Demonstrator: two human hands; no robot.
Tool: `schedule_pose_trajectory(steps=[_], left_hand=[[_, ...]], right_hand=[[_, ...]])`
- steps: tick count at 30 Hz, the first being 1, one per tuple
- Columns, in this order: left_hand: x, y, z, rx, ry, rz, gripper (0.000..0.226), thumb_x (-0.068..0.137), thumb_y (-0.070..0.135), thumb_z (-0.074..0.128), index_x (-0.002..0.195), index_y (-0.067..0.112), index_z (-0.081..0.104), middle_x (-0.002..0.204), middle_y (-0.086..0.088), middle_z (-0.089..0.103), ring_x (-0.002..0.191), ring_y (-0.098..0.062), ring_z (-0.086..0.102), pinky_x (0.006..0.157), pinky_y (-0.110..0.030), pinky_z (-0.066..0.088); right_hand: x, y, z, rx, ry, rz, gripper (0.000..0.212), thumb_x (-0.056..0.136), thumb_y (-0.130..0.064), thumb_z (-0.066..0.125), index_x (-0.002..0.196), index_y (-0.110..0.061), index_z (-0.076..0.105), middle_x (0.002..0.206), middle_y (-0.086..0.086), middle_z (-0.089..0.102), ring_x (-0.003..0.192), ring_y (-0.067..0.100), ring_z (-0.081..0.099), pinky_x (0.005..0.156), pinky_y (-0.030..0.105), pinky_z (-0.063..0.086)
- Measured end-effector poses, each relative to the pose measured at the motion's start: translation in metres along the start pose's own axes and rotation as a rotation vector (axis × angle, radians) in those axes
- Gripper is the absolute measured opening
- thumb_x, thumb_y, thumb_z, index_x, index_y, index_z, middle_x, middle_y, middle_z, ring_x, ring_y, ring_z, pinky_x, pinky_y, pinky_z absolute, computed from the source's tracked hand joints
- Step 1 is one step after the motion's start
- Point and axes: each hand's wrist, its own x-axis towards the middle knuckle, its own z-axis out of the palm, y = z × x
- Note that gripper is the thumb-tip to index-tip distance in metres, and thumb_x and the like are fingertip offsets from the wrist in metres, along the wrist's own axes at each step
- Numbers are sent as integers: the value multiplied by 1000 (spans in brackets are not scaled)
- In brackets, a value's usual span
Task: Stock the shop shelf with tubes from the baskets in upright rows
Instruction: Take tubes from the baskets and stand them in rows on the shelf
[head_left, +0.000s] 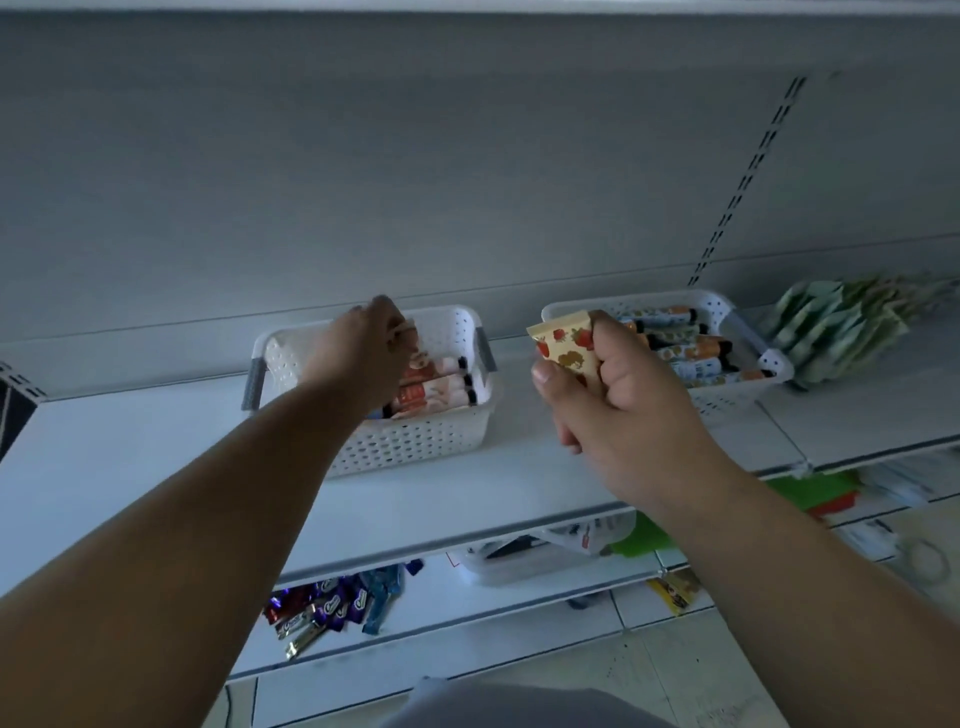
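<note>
Right hand (613, 395), centre-right of frame, gripped a cream strawberry tube (563, 344), fingers curled round its lower part; the flat crimped end stuck up above the thumb, in front of the right basket (737, 402). Left hand (363, 353) reached into the left basket (415, 441), fingertips pinching a pink tube (408, 328) at the back. More tubes lay flat in both baskets on the shelf (156, 457).

Both arms were extended forward, forearms bare. Left hand (363, 353) reached furthest, wrist bent down, back of hand toward camera, fingers curled, apparently pinching something small; the grip itself was mostly hidden. Right hand (618, 400) was raised nearer the camera, fingers and thumb wrapped round a strawberry-print tube (566, 340).
</note>
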Motion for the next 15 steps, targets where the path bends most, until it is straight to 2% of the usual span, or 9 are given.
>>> schedule_pose_trajectory(steps=[2, 4, 5, 6, 8, 11, 15], left_hand=[[-28, 29, -8, -171, 208, -2, 13, 95, 31, 53, 97, 19, 54, 81, 4, 59, 71, -17, 53, 57, -29, 39], [-57, 67, -9, -327, 364, 51, 8, 96, 27, 52, 97, 20, 50, 77, 7, 62, 66, -12, 58, 56, -27, 41], [-69, 89, -5, -425, 393, 78, 5, 96, 26, 51, 97, 23, 47, 76, 9, 63, 65, -9, 60, 55, -27, 45], [-80, 112, 1, -538, 388, 96, 4, 96, 26, 48, 97, 27, 44, 77, 7, 64, 64, -10, 63, 55, -30, 49], [-99, 162, 25, -709, 303, 97, 8, 97, 29, 44, 97, 35, 41, 77, 1, 64, 58, -13, 64, 52, -41, 52], [-124, 243, 67, -774, 120, 105, 8, 97, 32, 46, 93, 38, 41, 69, 2, 61, 52, -11, 58, 54, -43, 53], [-143, 326, 116, -852, -52, 183, 1, 96, 37, 47, 95, 36, 46, 68, 3, 57, 60, -19, 57, 59, -53, 52]], right_hand=[[-8, 10, -19, 55, 17, -4, 14, 96, -26, 55, 95, -12, 54, 68, 12, 53, 60, 21, 51, 57, 43, 50], [-20, 19, -45, 105, 26, 3, 11, 97, -25, 54, 94, -15, 54, 68, 6, 54, 61, 15, 53, 54, 31, 48], [-27, 23, -60, 128, 27, 8, 9, 98, -25, 52, 92, -18, 55, 69, 0, 56, 61, 12, 53, 56, 26, 47], [-35, 28, -76, 151, 30, 15, 10, 99, -25, 51, 91, -20, 55, 70, -3, 57, 62, 10, 54, 58, 24, 47], [-51, 40, -113, 163, 51, 16, 15, 101, -27, 47, 92, -18, 54, 75, 0, 57, 64, 12, 55, 61, 27, 48], [-76, 61, -174, 150, 86, 15, 19, 98, -32, 45, 95, -14, 52, 79, 9, 56, 67, 18, 54, 64, 32, 49], [-105, 84, -248, 104, 161, 64, 16, 102, -25, 45, 97, -14, 55, 79, 4, 59, 68, 14, 55, 65, 24, 47]])
